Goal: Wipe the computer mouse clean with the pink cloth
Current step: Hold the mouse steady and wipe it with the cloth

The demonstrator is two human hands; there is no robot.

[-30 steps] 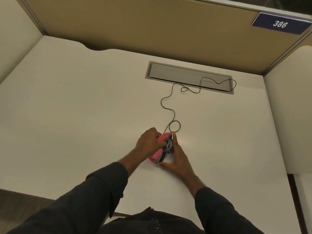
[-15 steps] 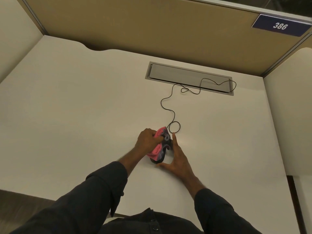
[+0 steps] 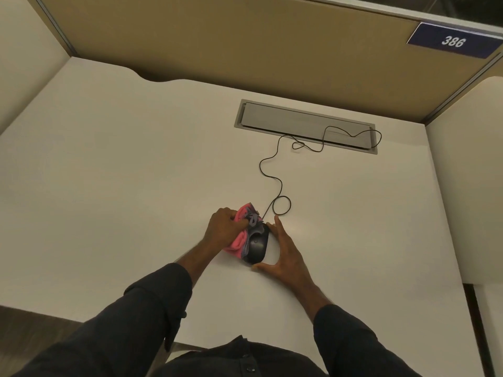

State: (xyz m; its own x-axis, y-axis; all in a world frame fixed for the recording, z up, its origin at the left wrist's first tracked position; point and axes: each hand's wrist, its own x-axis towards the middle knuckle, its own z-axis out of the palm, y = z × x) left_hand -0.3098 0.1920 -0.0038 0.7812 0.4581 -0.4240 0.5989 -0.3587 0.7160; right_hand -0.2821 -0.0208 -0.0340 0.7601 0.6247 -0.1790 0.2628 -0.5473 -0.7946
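Note:
A black wired computer mouse lies on the white desk, near its front middle. My left hand is closed on a bunched pink cloth with grey patterning and presses it against the mouse's left side and front end. My right hand cups the mouse from the right, with a forefinger along its side and the thumb at its rear end. The back half of the mouse's top shows bare.
The mouse's thin black cable loops across the desk into a grey cable tray cover set into the desktop at the back. Tan partition walls stand behind, cream ones at both sides. A blue plate reads 386.
My left hand has slid the cloth forward and to the left over the mouse, uncovering the mouse's black rear top. My right hand has stayed against its right side.

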